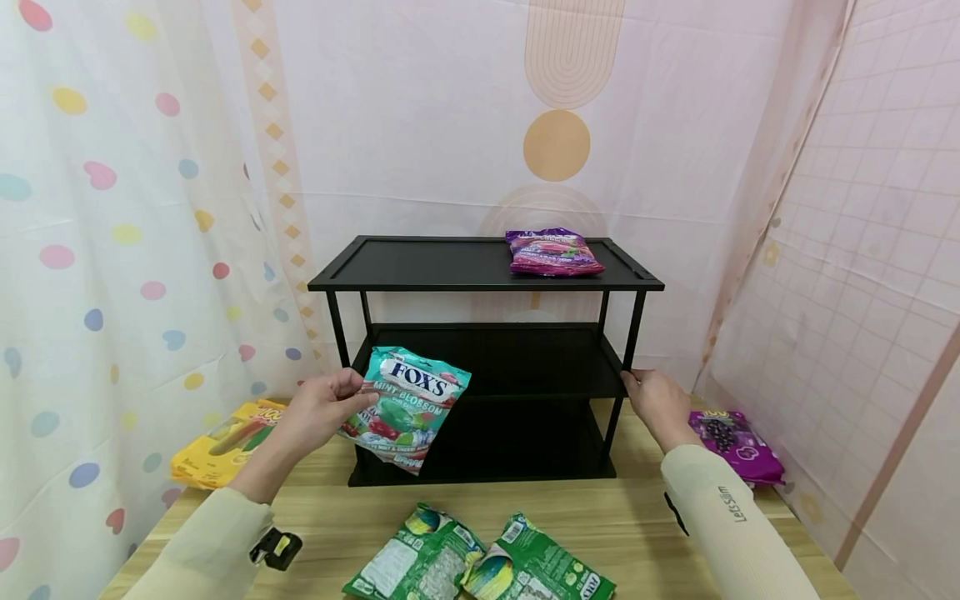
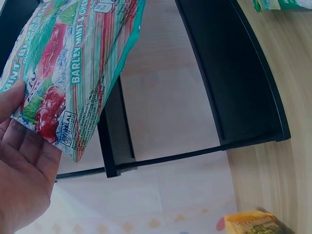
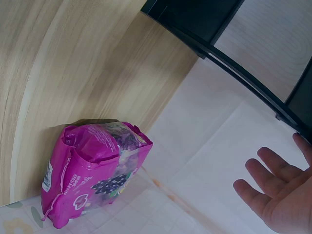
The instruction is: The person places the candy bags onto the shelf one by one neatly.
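Observation:
My left hand (image 1: 318,408) pinches a teal FOX'S mint candy bag (image 1: 411,408) by its side edge. The bag hangs tilted in front of the left part of a black three-tier shelf rack (image 1: 487,287). At the rack's right side, my right hand (image 1: 660,404) holds the post at middle-tier height with thumb and index finger. Its other fingers spread loosely away from the rack in the right wrist view; the thumb is outside that view. A purple candy bag (image 1: 555,252) lies on the top tier, right of centre.
Two green candy bags (image 1: 423,554) lie at the table's (image 1: 645,517) front, edges meeting. A yellow bag (image 1: 225,442) is at the left table edge, and a purple grape bag (image 3: 97,170) at the right. Patterned curtains (image 1: 397,100) enclose the back and sides.

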`<move>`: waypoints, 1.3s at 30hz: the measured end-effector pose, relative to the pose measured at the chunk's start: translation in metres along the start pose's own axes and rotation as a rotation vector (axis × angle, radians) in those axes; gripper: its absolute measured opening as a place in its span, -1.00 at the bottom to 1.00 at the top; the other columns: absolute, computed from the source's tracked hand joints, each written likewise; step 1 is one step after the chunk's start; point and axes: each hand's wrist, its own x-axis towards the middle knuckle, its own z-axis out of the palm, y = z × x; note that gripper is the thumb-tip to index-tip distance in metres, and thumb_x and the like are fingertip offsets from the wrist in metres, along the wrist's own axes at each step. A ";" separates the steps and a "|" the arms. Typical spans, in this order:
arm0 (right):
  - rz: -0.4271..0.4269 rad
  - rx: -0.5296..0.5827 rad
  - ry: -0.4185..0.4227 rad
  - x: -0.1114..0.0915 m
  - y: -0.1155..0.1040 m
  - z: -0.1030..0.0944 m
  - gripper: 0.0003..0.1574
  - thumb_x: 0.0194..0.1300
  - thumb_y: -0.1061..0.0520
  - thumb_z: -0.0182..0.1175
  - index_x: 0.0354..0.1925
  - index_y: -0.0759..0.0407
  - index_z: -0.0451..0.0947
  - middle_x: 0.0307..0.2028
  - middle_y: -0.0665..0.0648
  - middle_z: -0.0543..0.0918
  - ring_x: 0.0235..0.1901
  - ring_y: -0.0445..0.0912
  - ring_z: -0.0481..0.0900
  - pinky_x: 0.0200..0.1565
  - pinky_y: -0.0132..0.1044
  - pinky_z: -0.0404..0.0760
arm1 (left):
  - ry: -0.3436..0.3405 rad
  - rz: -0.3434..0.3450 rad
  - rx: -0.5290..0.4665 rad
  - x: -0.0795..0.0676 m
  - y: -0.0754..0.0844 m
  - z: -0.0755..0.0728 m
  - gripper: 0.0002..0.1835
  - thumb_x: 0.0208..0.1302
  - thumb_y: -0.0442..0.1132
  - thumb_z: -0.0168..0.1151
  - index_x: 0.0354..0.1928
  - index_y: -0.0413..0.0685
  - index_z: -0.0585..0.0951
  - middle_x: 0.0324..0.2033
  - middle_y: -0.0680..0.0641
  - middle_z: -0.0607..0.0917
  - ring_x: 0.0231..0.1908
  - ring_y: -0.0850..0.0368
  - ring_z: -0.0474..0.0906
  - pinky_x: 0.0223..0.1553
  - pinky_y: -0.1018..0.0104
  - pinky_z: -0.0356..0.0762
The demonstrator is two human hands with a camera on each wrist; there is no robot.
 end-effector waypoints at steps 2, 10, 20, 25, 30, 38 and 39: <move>0.002 0.002 -0.004 0.000 0.000 0.000 -0.44 0.57 -0.08 -0.13 0.26 0.21 0.53 0.19 0.38 0.54 0.13 0.35 0.51 -0.01 0.23 0.50 | 0.009 -0.002 -0.009 0.001 0.003 0.001 -0.80 0.40 -0.14 0.26 -0.30 -0.12 0.55 -0.57 -0.03 0.45 -0.53 0.08 0.36 -0.58 0.31 0.29; 0.009 0.002 -0.009 -0.001 0.000 0.000 -0.43 0.57 -0.09 -0.14 0.26 0.21 0.53 0.19 0.38 0.53 0.11 0.35 0.52 -0.07 0.21 0.52 | 0.038 -0.005 -0.004 0.007 0.014 0.001 -0.79 0.43 -0.12 0.22 -0.27 -0.13 0.55 -0.54 -0.05 0.45 -0.49 0.04 0.36 -0.55 0.30 0.29; 0.015 -0.004 -0.022 -0.001 0.000 0.000 -0.42 0.57 -0.11 -0.14 0.27 0.18 0.52 0.20 0.37 0.52 0.13 0.36 0.50 -0.05 0.24 0.50 | 0.089 0.027 -0.063 0.019 0.030 0.002 -0.78 0.43 -0.16 0.22 -0.23 -0.22 0.60 -0.47 -0.10 0.60 -0.44 0.06 0.42 -0.50 0.32 0.40; 0.012 -0.006 -0.021 -0.002 0.001 -0.001 -0.42 0.57 -0.11 -0.14 0.28 0.17 0.52 0.21 0.38 0.52 0.12 0.37 0.50 -0.05 0.26 0.50 | 0.112 0.038 -0.081 0.023 0.036 0.001 -0.76 0.43 -0.14 0.22 -0.22 -0.22 0.63 -0.40 -0.11 0.68 -0.40 0.07 0.46 -0.48 0.34 0.46; 0.000 -0.008 -0.016 -0.002 0.000 -0.001 -0.43 0.57 -0.10 -0.14 0.27 0.19 0.52 0.20 0.39 0.52 0.11 0.38 0.50 -0.04 0.26 0.49 | 0.123 0.031 -0.122 0.026 0.041 0.000 -0.74 0.43 -0.12 0.22 -0.19 -0.24 0.62 -0.37 -0.12 0.69 -0.38 0.08 0.47 -0.45 0.36 0.45; 0.006 -0.001 -0.023 -0.002 0.000 -0.001 -0.41 0.58 -0.11 -0.14 0.26 0.23 0.52 0.20 0.39 0.52 0.12 0.36 0.50 -0.04 0.22 0.51 | 0.175 0.069 -0.175 0.034 0.052 -0.003 -0.73 0.42 -0.16 0.24 -0.20 -0.30 0.61 -0.38 -0.11 0.72 -0.41 0.14 0.46 -0.45 0.38 0.41; 0.007 -0.002 -0.024 -0.002 0.000 -0.001 -0.41 0.58 -0.11 -0.14 0.26 0.22 0.52 0.20 0.39 0.52 0.12 0.36 0.50 -0.05 0.22 0.51 | 0.177 0.068 -0.183 0.035 0.054 -0.004 -0.73 0.42 -0.16 0.24 -0.19 -0.30 0.61 -0.37 -0.11 0.72 -0.40 0.15 0.47 -0.44 0.39 0.43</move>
